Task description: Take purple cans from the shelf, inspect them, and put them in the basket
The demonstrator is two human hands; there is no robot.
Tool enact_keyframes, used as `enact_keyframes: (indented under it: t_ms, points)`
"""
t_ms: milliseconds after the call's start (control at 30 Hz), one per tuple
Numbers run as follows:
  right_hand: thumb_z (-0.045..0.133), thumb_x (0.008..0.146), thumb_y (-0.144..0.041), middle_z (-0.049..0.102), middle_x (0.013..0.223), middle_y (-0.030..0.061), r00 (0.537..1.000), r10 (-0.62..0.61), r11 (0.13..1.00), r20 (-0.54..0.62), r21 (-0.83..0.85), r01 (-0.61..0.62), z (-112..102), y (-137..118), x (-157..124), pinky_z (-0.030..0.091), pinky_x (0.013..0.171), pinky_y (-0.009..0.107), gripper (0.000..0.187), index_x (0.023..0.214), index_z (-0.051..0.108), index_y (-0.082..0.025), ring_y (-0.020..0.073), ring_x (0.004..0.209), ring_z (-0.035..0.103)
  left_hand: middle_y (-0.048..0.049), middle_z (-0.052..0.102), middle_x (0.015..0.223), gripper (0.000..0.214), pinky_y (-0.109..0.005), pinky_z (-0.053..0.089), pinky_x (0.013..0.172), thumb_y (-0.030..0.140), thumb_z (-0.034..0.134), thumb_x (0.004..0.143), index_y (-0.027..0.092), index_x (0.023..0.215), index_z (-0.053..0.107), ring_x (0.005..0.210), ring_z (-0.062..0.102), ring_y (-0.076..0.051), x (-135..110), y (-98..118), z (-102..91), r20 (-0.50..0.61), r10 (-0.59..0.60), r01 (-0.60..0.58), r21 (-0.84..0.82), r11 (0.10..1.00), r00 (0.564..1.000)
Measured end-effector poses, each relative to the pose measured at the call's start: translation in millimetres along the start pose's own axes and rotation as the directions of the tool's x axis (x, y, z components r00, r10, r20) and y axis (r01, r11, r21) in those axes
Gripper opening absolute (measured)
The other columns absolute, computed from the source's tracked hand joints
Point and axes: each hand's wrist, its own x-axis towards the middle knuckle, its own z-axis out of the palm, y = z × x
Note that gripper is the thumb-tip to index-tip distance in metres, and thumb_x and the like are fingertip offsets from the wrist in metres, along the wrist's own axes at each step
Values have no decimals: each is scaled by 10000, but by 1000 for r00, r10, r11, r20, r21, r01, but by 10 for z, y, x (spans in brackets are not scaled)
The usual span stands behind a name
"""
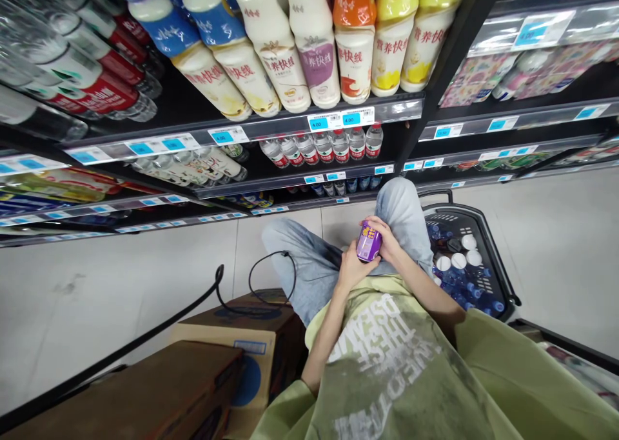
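Observation:
A purple can [369, 244] with yellow print is held between my two hands, just above my lap. My left hand [354, 267] grips its lower left side, the fingers closed against it. Around the upper right side curls my right hand [385, 235], its fingers over the top end. Part of the can's top and bottom is hidden by the fingers. My bent knees in light blue jeans [403, 214] frame the can on both sides.
Shelves of bottled drinks [316, 46] rise in front, with small water bottles [333, 146] lower down. A black basket [493, 246] holding bottles stands at my right. Cardboard boxes [232, 333] and a black cable [193, 301] are at my left.

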Motion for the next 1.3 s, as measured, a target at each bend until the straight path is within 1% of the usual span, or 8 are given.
enact_keyframes:
  t_ms: [133,267,400,633,733,833,1033,1300]
  points:
    - [899,621,-436,769,893,19,999,19,999,36,39,-21,-16,-5,-2,526,700,305,367,870,720,-235,197,784,641,-86,770,1023,585,-343,567,796,386,891,694,165,1178,648,916,737,-256,18,-27,-27,101,-30,49,-190,981,994]
    - [886,653,-479,756,902,11,997,24,998,76,53,-28,-55,26,14,533,713,319,392,910,698,-251,209,815,656,-8,696,831,600,-268,477,553,432,892,700,147,1163,639,596,587,-133,24,-52,-25,265,-49,174,-475,863,963]
    - [888,655,-490,751,905,10,995,30,997,96,64,-36,-75,50,28,538,730,320,413,930,691,-253,212,838,669,16,660,788,581,-249,444,522,434,904,695,138,1113,630,552,526,-97,13,-63,-5,314,-40,224,-575,787,949]
    - [879,625,-478,758,878,4,999,43,997,13,64,-43,-48,39,49,540,709,322,403,878,656,-259,221,822,672,-43,708,942,605,-294,537,624,431,852,745,158,1212,581,713,649,-169,18,-137,93,189,-83,163,-460,873,978]
    - [898,619,-452,762,896,-3,999,-6,1000,-40,17,7,-30,53,44,538,725,322,393,838,639,-254,211,808,669,-94,740,1074,606,-377,594,808,370,859,740,168,1241,583,910,721,-248,21,-130,102,43,-42,51,-222,974,998]
    - [941,581,-390,763,907,-10,998,-20,999,-55,-50,17,-13,82,32,541,744,325,420,859,657,-253,202,796,671,-144,733,1218,680,-425,573,959,303,889,705,171,1290,568,1110,722,-315,20,-128,105,-64,19,-17,32,999,998]
    - [969,572,-389,761,871,-13,999,18,998,-34,-58,-20,9,67,6,544,735,310,423,845,681,-243,189,776,671,-131,765,1103,628,-390,574,841,354,860,736,171,1268,581,1001,753,-329,5,-106,59,-23,-27,30,137,990,999]
    - [951,590,-442,779,887,12,1000,31,997,-2,-73,-31,9,40,7,530,720,307,411,846,704,-236,198,790,669,-69,771,1009,527,-340,555,781,347,882,684,175,1123,648,904,738,-259,29,-81,-21,53,-57,59,-41,997,997]
